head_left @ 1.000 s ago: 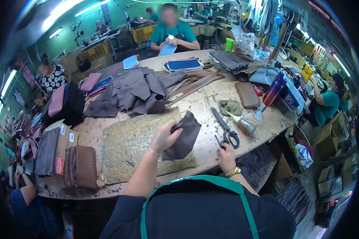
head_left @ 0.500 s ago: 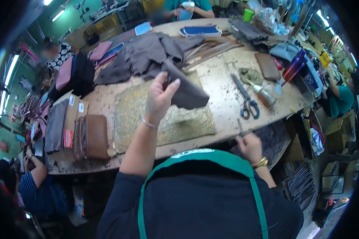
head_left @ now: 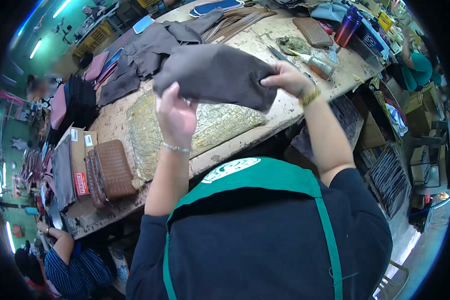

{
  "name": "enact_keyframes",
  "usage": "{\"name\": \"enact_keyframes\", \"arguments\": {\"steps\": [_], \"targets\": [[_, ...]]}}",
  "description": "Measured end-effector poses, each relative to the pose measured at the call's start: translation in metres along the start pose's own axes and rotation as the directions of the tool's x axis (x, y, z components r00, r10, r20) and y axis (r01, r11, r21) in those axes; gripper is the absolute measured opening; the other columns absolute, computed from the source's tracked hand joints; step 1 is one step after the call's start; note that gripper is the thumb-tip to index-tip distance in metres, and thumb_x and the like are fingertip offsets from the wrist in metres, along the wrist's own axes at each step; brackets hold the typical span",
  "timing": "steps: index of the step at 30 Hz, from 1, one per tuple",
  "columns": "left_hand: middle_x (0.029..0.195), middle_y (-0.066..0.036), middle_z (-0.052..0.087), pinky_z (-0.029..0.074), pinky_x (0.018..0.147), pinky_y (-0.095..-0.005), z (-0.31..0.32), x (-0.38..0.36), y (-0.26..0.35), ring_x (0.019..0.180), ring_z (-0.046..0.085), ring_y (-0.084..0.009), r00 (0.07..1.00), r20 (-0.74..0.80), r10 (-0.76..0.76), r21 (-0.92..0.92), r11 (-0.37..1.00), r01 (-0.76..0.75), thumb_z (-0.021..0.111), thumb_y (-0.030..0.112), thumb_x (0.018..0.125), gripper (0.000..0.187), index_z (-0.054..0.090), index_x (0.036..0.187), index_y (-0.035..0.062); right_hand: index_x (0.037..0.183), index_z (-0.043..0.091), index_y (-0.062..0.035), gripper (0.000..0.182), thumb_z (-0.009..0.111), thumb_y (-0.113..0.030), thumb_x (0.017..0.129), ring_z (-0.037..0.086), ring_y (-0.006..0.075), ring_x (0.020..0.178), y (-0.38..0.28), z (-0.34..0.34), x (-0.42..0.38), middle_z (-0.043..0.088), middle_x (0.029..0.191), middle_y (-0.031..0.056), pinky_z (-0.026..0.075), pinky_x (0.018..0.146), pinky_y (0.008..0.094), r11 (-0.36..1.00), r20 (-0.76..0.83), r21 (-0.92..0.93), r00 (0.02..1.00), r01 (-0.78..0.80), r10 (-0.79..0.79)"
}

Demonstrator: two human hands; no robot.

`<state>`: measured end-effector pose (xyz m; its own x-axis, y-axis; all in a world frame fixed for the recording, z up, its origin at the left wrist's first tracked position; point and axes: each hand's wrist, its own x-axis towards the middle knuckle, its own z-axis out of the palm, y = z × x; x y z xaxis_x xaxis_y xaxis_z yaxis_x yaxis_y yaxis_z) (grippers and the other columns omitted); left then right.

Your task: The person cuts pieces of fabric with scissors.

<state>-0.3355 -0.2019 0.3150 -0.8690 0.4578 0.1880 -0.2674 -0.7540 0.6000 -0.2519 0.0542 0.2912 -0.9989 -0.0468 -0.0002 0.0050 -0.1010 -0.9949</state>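
Sheet (head_left: pixel 215 75) above table (head_left: pixel 347 71), box (head_left: pixel 79 161) at left

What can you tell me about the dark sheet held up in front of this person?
The dark sheet is grey-brown, thin and matte, like soft leather or cloth. It looks limp and gently curved, with a darker, rumpled patch towards its right end. It is held up over the worktable, spread sideways. The right hand grips its right end, thumb on the near face; the left hand meets its lower left edge, fingers partly hidden.
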Motion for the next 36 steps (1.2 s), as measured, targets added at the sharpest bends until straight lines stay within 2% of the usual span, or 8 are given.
{"name": "enact_keyframes", "arguments": {"steps": [4,6,9,11,21,27,32,36], "targets": [[0.097,-0.002,0.049,0.040,0.073,-0.0344,-0.055,-0.037,-0.027,0.087,0.050,-0.0158,0.920,-0.339,-0.197,0.303,0.903,0.305,0.058,0.011,0.074,0.040,0.037,0.107,0.0171,0.101,0.057,-0.0016,0.040,0.069,-0.012,0.065,0.058,0.0153,0.081,-0.025,-0.035,0.057,0.061,0.091,0.0093,0.045,0.074,0.0252,0.560,-0.084,-0.766,0.912,-0.316,0.401],[0.109,-0.007,0.048,0.039,0.074,-0.0346,-0.078,-0.040,-0.037,0.092,0.050,-0.0183,0.807,-0.526,-0.270,0.389,0.767,0.510,0.062,0.010,0.073,0.057,0.031,0.121,0.0158,0.106,0.054,-0.0050,0.049,0.071,-0.017,0.062,0.055,0.0246,0.093,0.001,-0.048,0.081,0.058,0.097,0.0163,0.043,0.082,0.0311,0.377,-0.153,-0.905,0.978,-0.196,0.142],[0.113,-0.011,0.047,0.039,0.079,-0.0368,-0.079,-0.040,-0.035,0.098,0.049,-0.0213,0.917,-0.390,-0.086,0.725,0.586,0.363,0.062,0.012,0.074,0.060,0.030,0.126,0.0120,0.114,0.047,-0.0073,0.056,0.069,-0.023,0.065,0.051,0.0313,0.097,0.025,-0.063,0.085,0.053,0.105,0.0174,0.041,0.085,0.0356,0.255,-0.239,-0.954,0.911,-0.156,-0.336],[0.111,-0.015,0.050,0.039,0.083,-0.0377,-0.080,-0.032,-0.036,0.101,0.049,-0.0255,0.914,0.287,0.288,0.955,-0.166,-0.247,0.063,0.015,0.074,0.049,0.043,0.118,0.0058,0.105,0.052,-0.0051,0.045,0.066,-0.025,0.067,0.053,0.0303,0.092,0.019,-0.071,0.054,0.054,0.100,0.0173,0.042,0.082,0.0358,0.341,-0.325,-0.919,0.875,-0.201,-0.360],[0.092,-0.009,0.055,0.044,0.073,-0.0394,0.000,0.030,-0.157,0.090,0.052,-0.0268,0.848,0.438,-0.298,0.752,-0.395,-0.527,0.062,0.022,0.070,0.022,0.059,0.086,0.0069,0.074,0.061,0.0024,0.035,0.066,-0.032,0.067,0.054,0.0307,0.079,0.077,-0.065,-0.064,0.057,0.076,0.0185,0.042,0.077,0.0366,0.315,-0.544,-0.838,0.726,-0.446,-0.421],[0.082,-0.006,0.054,0.045,0.065,-0.0385,-0.013,0.039,-0.178,0.081,0.054,-0.0235,0.840,0.432,-0.328,0.696,-0.472,-0.542,0.055,0.016,0.072,0.010,0.060,0.078,0.0093,0.084,0.058,0.0032,0.039,0.068,-0.029,0.063,0.053,0.0329,0.091,0.045,-0.079,-0.045,0.056,0.090,0.0231,0.040,0.082,0.0375,0.236,-0.621,-0.761,0.784,-0.605,0.010],[0.081,-0.002,0.056,0.045,0.063,-0.0356,-0.018,0.030,-0.174,0.079,0.055,-0.0203,0.780,0.558,-0.282,0.636,-0.459,-0.621,0.056,0.012,0.070,0.004,0.056,0.074,0.0108,0.078,0.059,0.0041,0.037,0.067,-0.028,0.060,0.056,0.0339,0.080,0.061,-0.088,-0.039,0.058,0.082,0.0238,0.044,0.076,0.0374,0.191,-0.566,-0.824,0.773,-0.533,-0.285],[0.084,-0.001,0.055,0.043,0.069,-0.0348,-0.011,0.023,-0.168,0.084,0.054,-0.0186,0.750,0.620,-0.231,0.636,-0.412,-0.653,0.057,0.017,0.072,0.009,0.056,0.079,0.0119,0.075,0.059,0.0010,0.027,0.063,-0.023,0.064,0.058,0.0292,0.060,0.042,-0.097,-0.025,0.061,0.073,0.0170,0.048,0.059,0.0357,0.108,-0.609,-0.785,0.792,-0.610,0.047]]}}
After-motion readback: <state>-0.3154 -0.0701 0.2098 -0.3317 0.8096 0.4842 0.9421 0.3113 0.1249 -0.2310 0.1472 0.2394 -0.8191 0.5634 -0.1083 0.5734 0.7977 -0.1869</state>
